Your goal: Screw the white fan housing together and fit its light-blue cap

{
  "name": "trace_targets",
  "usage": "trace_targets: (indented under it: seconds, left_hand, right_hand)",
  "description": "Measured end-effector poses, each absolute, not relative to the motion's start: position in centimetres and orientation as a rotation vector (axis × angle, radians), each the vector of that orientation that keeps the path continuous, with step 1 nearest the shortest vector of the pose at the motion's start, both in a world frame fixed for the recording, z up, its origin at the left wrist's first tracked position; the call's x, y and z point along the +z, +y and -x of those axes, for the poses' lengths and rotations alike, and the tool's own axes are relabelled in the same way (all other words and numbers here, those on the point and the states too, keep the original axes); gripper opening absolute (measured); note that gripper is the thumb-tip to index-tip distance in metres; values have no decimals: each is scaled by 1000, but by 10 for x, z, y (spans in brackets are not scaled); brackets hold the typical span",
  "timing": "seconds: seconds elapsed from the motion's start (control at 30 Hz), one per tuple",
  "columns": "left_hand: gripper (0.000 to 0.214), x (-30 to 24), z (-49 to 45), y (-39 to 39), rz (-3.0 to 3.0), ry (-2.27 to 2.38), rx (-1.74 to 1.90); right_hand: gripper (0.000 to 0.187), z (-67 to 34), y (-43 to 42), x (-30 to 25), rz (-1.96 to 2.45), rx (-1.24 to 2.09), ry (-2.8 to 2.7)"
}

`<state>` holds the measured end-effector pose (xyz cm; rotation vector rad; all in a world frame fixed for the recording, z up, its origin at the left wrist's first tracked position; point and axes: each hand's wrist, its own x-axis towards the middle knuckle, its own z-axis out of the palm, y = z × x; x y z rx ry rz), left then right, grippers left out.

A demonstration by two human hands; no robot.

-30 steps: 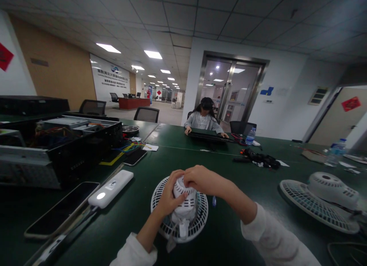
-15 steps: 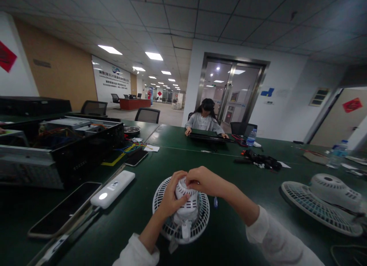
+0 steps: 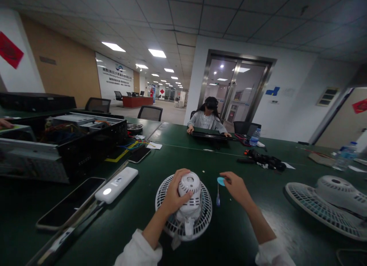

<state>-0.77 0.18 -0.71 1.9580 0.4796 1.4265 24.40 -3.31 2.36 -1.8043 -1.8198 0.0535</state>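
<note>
A small white fan point(image 3: 197, 216) lies face down on the table, its motor housing up and its slotted grille beneath. My left hand point(image 3: 176, 195) is wrapped round the housing from the left. The round top of the housing shows a recessed centre. To the right of the fan, my right hand point(image 3: 235, 185) is closed, fingertips pinched at the edge of a light blue disc point(image 3: 220, 181). Whether they grip the disc or something small over it, I cannot tell. A screwdriver point(image 3: 218, 199) with a translucent blue handle lies just below the disc.
A second white fan point(image 3: 329, 197) lies at the right. At the left are an open computer case point(image 3: 94, 143), a phone point(image 3: 71, 201) and a white power bank point(image 3: 117, 185). Across the green table point(image 3: 183, 155) a person point(image 3: 208, 118) holds a black panel point(image 3: 210, 136).
My right hand has left the top of the fan housing and moved right to the blue disc, which is now visible. My left hand stays on the housing. The view has shifted slightly.
</note>
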Motion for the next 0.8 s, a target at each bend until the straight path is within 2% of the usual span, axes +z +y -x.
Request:
trace_targets:
  seconds: [0.17, 0.43, 0.63, 0.8]
  left_hand:
    - [49, -10, 7, 3, -1947, 493, 1408]
    - [54, -7, 8, 1, -1924, 511, 1383]
    - [53, -6, 8, 2, -1896, 510, 1382]
    - [54, -5, 7, 1, -1888, 517, 1398]
  right_hand:
    - [43, -258, -32, -21, 1864, 140, -1968]
    - [33, -247, -37, -36, 1622, 220, -2120]
    - [19, -241, -30, -11, 1499, 55, -1770]
    - [43, -195, -31, 54, 1162, 82, -1434]
